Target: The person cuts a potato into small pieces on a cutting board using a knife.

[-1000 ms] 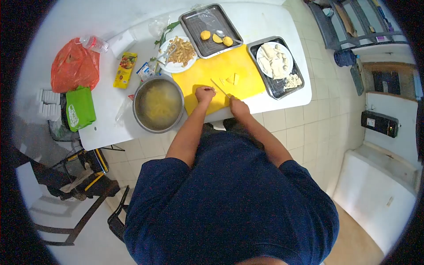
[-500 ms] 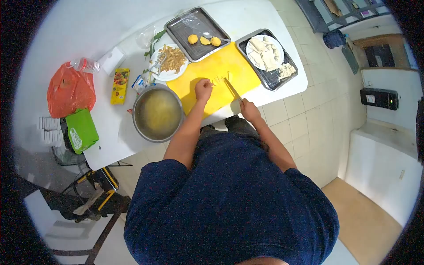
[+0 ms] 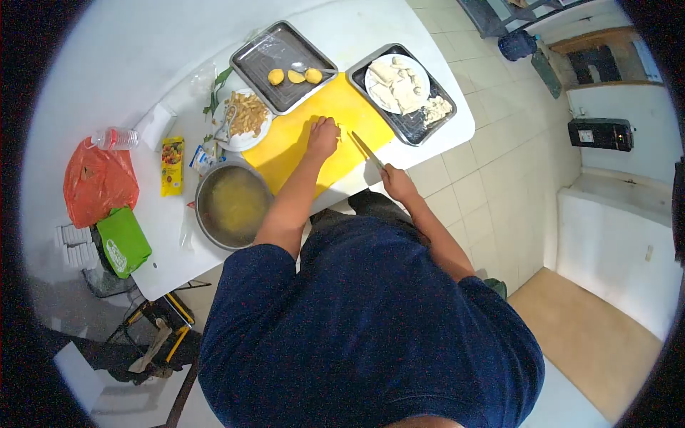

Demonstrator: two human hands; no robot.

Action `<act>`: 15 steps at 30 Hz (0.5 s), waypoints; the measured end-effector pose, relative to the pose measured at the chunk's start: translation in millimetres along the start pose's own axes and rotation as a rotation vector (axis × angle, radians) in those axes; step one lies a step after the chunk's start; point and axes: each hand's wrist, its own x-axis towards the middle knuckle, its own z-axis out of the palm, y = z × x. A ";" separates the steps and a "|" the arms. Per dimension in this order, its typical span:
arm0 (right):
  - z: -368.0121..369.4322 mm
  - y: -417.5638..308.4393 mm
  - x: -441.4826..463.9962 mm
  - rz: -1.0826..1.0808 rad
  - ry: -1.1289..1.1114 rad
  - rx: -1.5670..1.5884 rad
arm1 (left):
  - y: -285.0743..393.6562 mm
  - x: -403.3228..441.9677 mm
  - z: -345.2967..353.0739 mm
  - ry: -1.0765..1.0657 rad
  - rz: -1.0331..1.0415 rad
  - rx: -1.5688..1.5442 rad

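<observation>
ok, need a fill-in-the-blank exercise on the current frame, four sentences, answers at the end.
1. The right hand grips a ____.
2. The board beneath the left hand is ____ in colour.
3. The tray with the spoon also holds ____ yellow pieces.
4. In the picture, the pot stands to the board's ____ (left/right).

Missing words: knife; yellow; three; left.

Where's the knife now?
In the head view, the knife is in the right hand, blade over the near edge of the yellow board, right of the left hand.
</observation>
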 end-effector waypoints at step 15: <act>12.3 -39.8 19.0 -0.219 -0.114 0.122 | -24.2 -100.8 30.1 0.476 -0.778 -1.380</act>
